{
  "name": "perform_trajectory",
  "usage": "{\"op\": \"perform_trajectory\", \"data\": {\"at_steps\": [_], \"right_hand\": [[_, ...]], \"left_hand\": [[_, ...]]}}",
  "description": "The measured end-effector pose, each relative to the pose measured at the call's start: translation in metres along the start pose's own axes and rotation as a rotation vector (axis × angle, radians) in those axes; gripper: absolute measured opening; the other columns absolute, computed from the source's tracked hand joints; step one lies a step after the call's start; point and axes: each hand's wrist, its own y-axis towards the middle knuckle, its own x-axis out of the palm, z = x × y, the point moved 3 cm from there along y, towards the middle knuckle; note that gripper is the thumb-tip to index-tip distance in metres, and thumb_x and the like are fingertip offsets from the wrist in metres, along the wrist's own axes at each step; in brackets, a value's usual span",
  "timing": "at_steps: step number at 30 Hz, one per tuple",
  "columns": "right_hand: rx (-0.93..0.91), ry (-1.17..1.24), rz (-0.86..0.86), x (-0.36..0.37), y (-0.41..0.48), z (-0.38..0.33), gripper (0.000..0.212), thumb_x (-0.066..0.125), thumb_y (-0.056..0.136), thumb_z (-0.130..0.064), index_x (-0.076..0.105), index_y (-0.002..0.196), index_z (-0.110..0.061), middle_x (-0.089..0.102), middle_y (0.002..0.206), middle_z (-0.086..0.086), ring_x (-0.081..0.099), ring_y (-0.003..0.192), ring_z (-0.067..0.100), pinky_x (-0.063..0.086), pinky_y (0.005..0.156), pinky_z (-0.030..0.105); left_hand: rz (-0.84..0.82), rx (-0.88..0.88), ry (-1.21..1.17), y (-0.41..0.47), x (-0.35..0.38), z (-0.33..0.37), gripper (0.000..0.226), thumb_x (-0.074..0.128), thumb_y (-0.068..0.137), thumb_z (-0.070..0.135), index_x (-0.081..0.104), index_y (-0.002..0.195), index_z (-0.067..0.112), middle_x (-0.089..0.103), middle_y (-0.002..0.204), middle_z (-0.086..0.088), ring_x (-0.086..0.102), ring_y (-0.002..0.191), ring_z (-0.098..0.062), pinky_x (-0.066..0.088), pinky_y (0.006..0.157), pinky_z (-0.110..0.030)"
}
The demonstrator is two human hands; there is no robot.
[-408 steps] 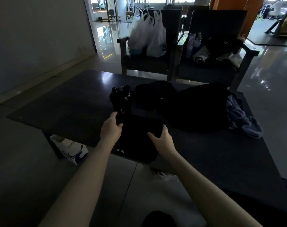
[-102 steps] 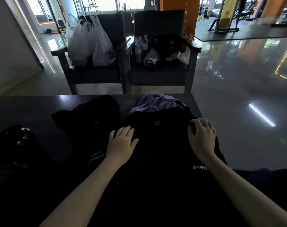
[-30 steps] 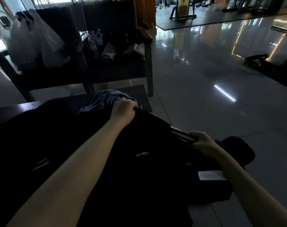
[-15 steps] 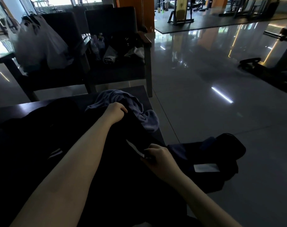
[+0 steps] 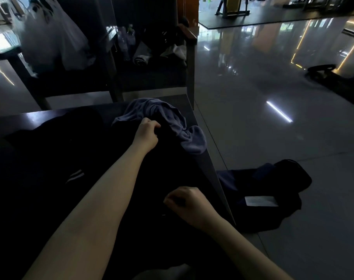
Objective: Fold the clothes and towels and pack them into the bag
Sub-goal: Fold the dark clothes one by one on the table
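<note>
left hand (image 5: 146,136), right hand (image 5: 189,205) gripping black garment (image 5: 162,170), blue towel (image 5: 190,138) beside (crumpled)

we saw a dim, underexposed scene; ceiling lights glared off the glossy floor (image 5: 273,122), and wide-angle distortion bent the edges.

The left forearm (image 5: 103,199) and right forearm (image 5: 242,245) are bare and slender, uncovered to the picture's lower edge. The left hand (image 5: 146,136) and right hand (image 5: 189,205) are bare too.
</note>
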Motion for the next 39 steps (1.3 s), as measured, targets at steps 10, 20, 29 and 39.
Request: {"op": "perform_trajectory", "data": {"at_steps": [10, 20, 29, 39], "right_hand": [[0.256, -0.219, 0.38, -0.035, -0.006, 0.029, 0.033, 0.056, 0.091, -0.016, 0.058, 0.124, -0.015, 0.055, 0.127, 0.0, 0.047, 0.116, 0.022, 0.039, 0.094, 0.033], [0.214, -0.462, 0.199, -0.026, -0.012, 0.024, 0.028, 0.053, 0.091, -0.02, 0.065, 0.116, -0.018, 0.056, 0.131, -0.004, 0.042, 0.129, 0.02, 0.027, 0.105, 0.041], [0.107, -0.347, 0.071, -0.007, 0.016, -0.02, 0.038, 0.052, 0.092, -0.016, 0.055, 0.129, -0.011, 0.053, 0.135, 0.0, 0.044, 0.128, 0.02, 0.035, 0.104, 0.037], [0.119, -0.297, -0.161, 0.04, 0.084, -0.043, 0.041, 0.053, 0.093, -0.017, 0.051, 0.133, -0.01, 0.052, 0.136, 0.007, 0.046, 0.126, 0.025, 0.038, 0.103, 0.037]], "left_hand": [[0.007, -0.183, -0.12, -0.033, 0.018, -0.016, 0.041, 0.063, 0.09, 0.022, 0.052, 0.123, 0.0, 0.044, 0.131, -0.017, 0.049, 0.117, -0.034, 0.041, 0.099, -0.038], [-0.183, -0.162, 0.113, -0.042, -0.003, -0.033, 0.064, 0.042, 0.098, 0.04, 0.017, 0.151, 0.013, 0.018, 0.157, -0.006, 0.02, 0.142, -0.029, 0.028, 0.111, -0.046], [-0.206, -0.294, 0.168, -0.12, -0.057, -0.112, 0.054, 0.045, 0.097, 0.039, 0.036, 0.143, 0.012, 0.038, 0.144, -0.01, 0.04, 0.128, -0.029, 0.038, 0.104, -0.048], [-0.179, -0.471, 0.179, -0.129, -0.072, -0.174, 0.044, 0.047, 0.095, 0.041, 0.046, 0.128, 0.011, 0.05, 0.125, -0.01, 0.052, 0.11, -0.028, 0.045, 0.093, -0.043]]}}
